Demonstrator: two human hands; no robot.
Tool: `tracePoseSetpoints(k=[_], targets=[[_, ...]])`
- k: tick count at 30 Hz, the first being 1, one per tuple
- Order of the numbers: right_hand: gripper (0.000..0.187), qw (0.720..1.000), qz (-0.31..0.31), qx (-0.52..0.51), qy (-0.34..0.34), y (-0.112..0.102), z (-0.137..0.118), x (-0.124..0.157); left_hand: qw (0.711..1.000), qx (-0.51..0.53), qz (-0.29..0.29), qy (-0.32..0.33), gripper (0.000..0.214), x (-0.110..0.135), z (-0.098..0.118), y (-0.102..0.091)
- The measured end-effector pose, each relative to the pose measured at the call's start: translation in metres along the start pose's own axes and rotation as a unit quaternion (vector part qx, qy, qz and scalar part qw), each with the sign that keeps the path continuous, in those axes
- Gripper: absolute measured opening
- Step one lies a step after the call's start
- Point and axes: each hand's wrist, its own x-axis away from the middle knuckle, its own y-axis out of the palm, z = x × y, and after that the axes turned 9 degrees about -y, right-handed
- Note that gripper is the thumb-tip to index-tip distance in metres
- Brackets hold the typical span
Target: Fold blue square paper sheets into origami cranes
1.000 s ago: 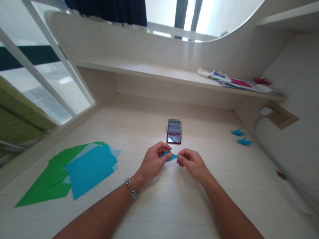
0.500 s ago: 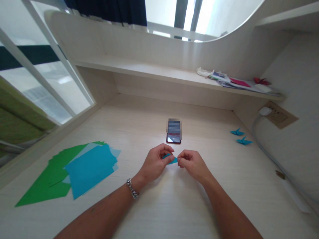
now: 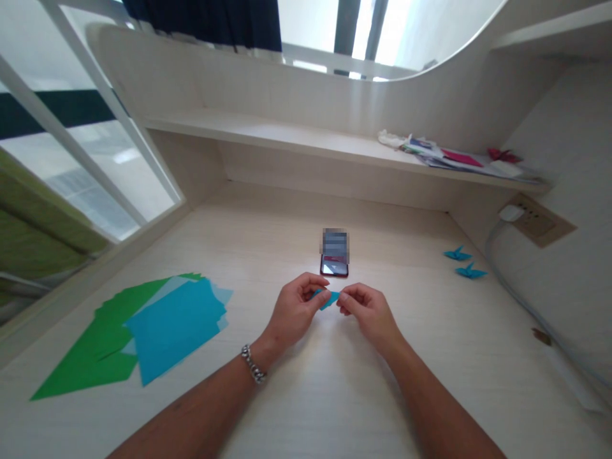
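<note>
Over the middle of the pale wooden desk (image 3: 335,382), both hands pinch a small folded piece of blue paper (image 3: 329,298). My left hand (image 3: 294,310), with a metal bracelet on the wrist, is closed on its left end. My right hand (image 3: 366,312) is closed on its right end with thumb and fingertips pressed together. Most of the paper is hidden between the fingers. A phone (image 3: 335,255) lies flat just beyond the hands.
Several blue and green paper sheets (image 3: 157,322) lie spread at the left. Two small blue folded paper figures (image 3: 463,262) sit at the right near a wall socket (image 3: 530,220) and cable. A shelf (image 3: 296,137) above carries papers (image 3: 454,158) at its right end.
The hands have shifted slightly closer together and a little away from me, still pinching the blue paper. Nothing else has moved.
</note>
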Motion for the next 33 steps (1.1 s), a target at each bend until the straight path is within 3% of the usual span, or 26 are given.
tracePoseSetpoints(k=[4, 10, 17, 22, 25, 29, 33], targets=[[0.014, 0.999, -0.002, 0.045, -0.005, -0.003, -0.001, 0.001, 0.998, -0.036, -0.057, -0.013, 0.018, 0.001, 0.001, 0.000], [0.010, 0.986, -0.071, 0.152, -0.019, -0.009, -0.005, 0.002, 0.980, -0.169, -0.102, -0.015, 0.012, 0.001, -0.004, -0.002], [0.008, 0.997, -0.053, 0.044, 0.036, -0.027, -0.005, -0.003, 0.977, -0.108, -0.164, -0.087, 0.012, -0.002, 0.001, -0.007], [0.010, 0.999, 0.051, 0.008, 0.016, -0.046, -0.009, -0.006, 0.982, -0.092, -0.133, -0.094, 0.007, -0.004, 0.004, -0.012], [0.011, 0.999, 0.025, 0.018, 0.015, -0.045, -0.009, -0.006, 0.988, -0.054, -0.120, -0.083, 0.009, -0.004, 0.003, -0.007], [0.010, 0.998, -0.034, 0.040, 0.025, -0.032, -0.008, -0.003, 0.981, -0.017, -0.162, -0.105, 0.020, 0.000, -0.002, 0.003], [0.014, 0.998, -0.050, 0.028, 0.034, -0.024, -0.006, -0.003, 0.979, -0.023, -0.164, -0.120, 0.020, 0.002, -0.002, 0.005]])
